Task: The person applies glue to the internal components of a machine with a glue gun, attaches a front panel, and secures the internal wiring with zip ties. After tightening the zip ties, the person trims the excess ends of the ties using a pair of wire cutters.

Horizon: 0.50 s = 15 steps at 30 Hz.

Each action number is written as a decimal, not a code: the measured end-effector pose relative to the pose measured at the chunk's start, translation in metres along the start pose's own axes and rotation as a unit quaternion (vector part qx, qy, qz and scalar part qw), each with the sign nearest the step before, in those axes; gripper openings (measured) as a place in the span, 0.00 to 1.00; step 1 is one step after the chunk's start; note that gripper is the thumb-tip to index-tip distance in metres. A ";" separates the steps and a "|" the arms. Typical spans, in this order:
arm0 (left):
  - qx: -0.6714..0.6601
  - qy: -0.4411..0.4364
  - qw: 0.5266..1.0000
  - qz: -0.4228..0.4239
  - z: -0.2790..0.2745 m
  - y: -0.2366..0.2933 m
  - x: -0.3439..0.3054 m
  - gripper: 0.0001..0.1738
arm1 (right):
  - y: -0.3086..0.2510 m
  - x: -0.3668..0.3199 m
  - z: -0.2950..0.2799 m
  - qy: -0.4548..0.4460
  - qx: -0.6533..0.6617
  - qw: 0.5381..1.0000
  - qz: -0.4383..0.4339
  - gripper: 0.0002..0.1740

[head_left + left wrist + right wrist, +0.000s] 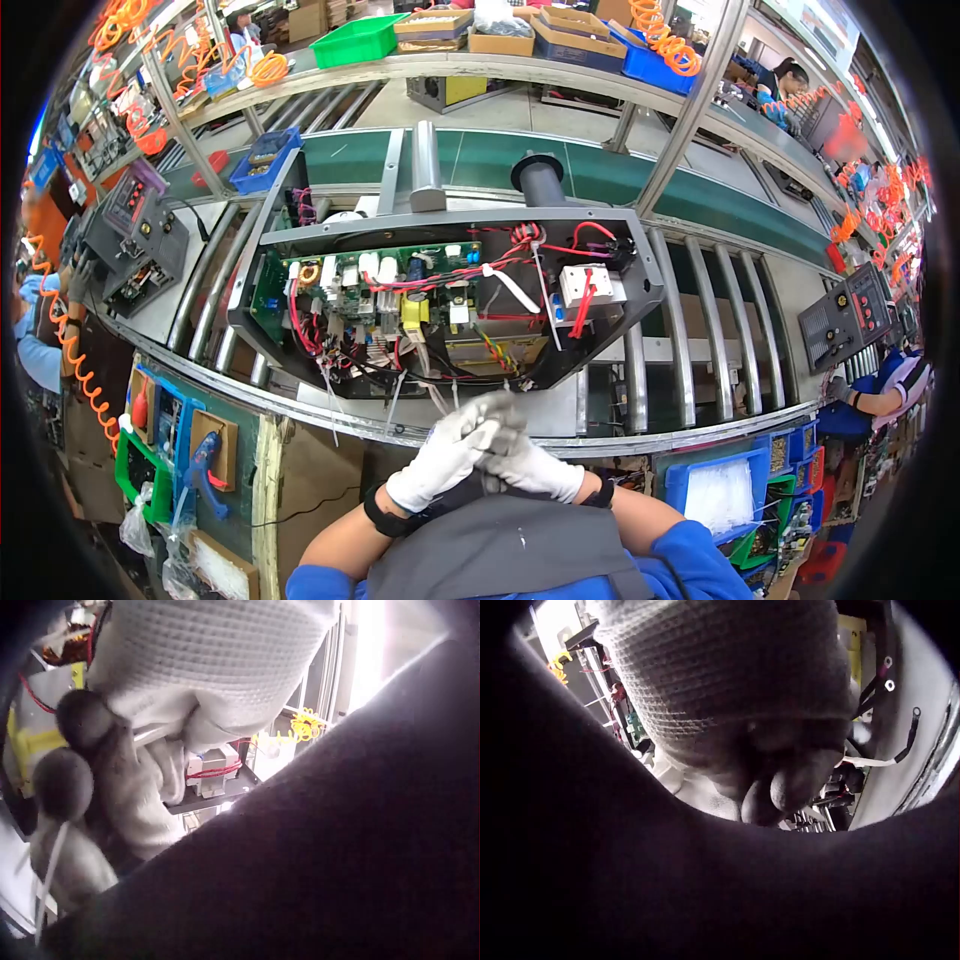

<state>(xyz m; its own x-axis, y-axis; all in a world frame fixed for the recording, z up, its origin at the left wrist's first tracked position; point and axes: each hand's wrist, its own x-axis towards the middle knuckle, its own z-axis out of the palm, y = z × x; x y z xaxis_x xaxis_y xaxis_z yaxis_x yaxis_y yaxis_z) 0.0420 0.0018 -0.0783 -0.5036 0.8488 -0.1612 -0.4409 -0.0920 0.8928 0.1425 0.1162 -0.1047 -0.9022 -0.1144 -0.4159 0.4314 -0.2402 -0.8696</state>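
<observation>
An opened device chassis (440, 215) full of boards and wires lies on the rollers. At its front edge, the white-gloved left hand (440, 465) and right hand (528, 468) meet, fingers bent and overlapping. In the left wrist view, a narrow white strip (154, 733) passes between the left hand (202, 667) and the gloved fingers below it; a thin white length (52, 881) crosses near a grey fingertip. The right hand (727, 682) has curled fingers in the right wrist view; whether they grip anything is hidden. A ring-ended lead (906, 746) lies beyond them.
White ties (395, 405) hang over the chassis's front edge. Metal rollers (680, 330) run to the right. Blue tray (715, 495) of white strips is at lower right; a blue-handled tool (203, 470) is at lower left. Other devices (845, 320) stand at both sides.
</observation>
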 end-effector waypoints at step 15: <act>0.424 -0.146 0.890 -0.083 0.004 -0.003 0.009 0.09 | -0.026 -0.045 -0.032 0.206 -0.395 0.848 -0.288 0.11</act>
<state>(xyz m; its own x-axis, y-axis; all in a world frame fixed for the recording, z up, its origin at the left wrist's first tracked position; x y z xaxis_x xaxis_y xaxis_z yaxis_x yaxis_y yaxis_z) 0.0420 0.0114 -0.0804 -0.2157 0.9245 -0.3144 0.2913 0.3682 0.8829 0.1723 0.1584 -0.0722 -0.9570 0.1871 0.2218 -0.0683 0.5978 -0.7987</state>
